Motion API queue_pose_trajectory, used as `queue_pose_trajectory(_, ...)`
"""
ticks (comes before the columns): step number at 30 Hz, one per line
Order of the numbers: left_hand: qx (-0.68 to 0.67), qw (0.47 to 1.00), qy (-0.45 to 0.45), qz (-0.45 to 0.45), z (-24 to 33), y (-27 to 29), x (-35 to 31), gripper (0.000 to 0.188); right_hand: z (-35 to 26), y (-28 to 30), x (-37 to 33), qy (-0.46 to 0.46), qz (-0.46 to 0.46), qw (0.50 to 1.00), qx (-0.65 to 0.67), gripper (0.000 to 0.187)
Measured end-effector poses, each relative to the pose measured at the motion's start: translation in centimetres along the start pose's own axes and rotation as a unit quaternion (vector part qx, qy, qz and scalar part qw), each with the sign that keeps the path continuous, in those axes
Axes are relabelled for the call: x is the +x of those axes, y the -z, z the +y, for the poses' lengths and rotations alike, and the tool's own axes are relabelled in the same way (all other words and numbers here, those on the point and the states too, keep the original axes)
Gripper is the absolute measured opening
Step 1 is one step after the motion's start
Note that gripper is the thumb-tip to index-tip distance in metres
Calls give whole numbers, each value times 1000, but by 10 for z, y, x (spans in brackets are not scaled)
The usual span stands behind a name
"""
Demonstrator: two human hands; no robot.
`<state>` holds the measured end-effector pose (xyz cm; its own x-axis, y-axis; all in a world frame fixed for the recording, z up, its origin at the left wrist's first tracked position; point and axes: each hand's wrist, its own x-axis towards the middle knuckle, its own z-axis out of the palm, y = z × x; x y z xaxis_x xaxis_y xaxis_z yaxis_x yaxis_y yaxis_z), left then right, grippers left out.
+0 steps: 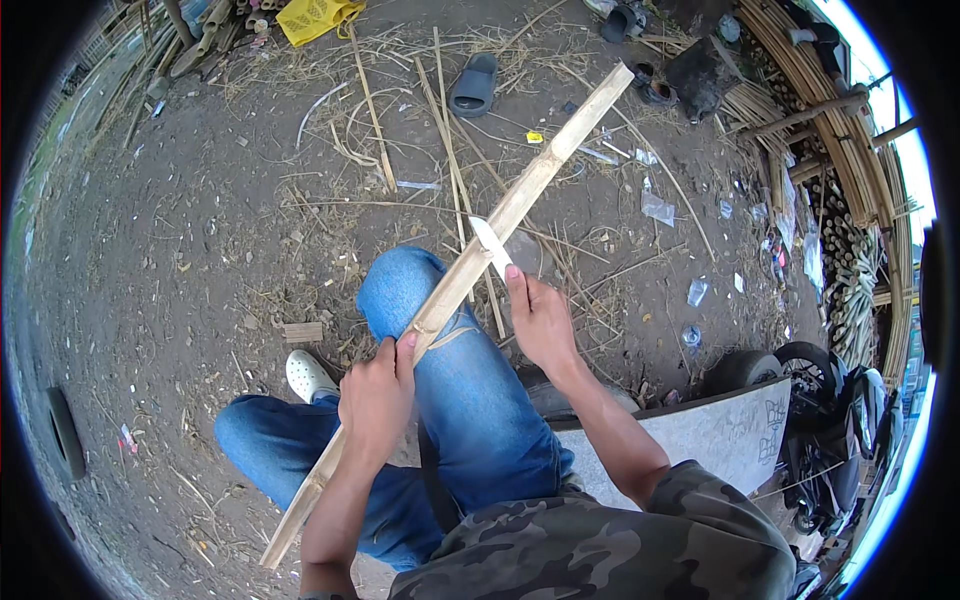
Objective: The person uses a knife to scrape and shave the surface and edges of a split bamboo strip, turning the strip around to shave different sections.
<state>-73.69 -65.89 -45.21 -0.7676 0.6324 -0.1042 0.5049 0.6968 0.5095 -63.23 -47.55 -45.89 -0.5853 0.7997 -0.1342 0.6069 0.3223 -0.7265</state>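
A long split bamboo strip [525,190] lies slantwise across my raised knee in blue jeans, its far end up to the right and its near end down by my left forearm. My left hand [376,398] is closed around the strip below the knee, thumb along its face. In my right hand [541,318] is a knife, with the thumb pressed near the base of its blade. The pale knife blade [489,245] lies across the strip just beyond the knee. The handle is hidden inside my fingers. A thin curl of fibre [450,337] rests on the jeans beside the strip.
Bamboo slivers and shavings litter the dirt ground [250,215]. A dark slipper [473,85] lies ahead. Stacked bamboo poles [853,160] line the right. A grey board [690,440] and a motorcycle [825,440] stand close on my right. A tyre [66,433] lies far left.
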Motion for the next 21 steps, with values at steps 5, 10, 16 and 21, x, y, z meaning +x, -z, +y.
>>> queue_pose_trajectory(5, 3, 1000, -1, -1, -2, -2, 0, 46, -3, 12, -7, -30, -25, 999, -1, 50)
queue_pose_trajectory(10, -10, 1000, -3, -12, 3, -1, 2, 45, -3, 29, 54, 29, 22, 998, -44, 52)
queue_pose_trajectory(16, -28, 999, 3, -16, 0, -4, 3, 45, -13, 25, 74, 27, 51, 996, -70, 50)
queue_pose_trajectory(21, -37, 999, 10, -29, 1, -1, 1, 44, -12, -2, 22, 40, 29, 998, -34, 48)
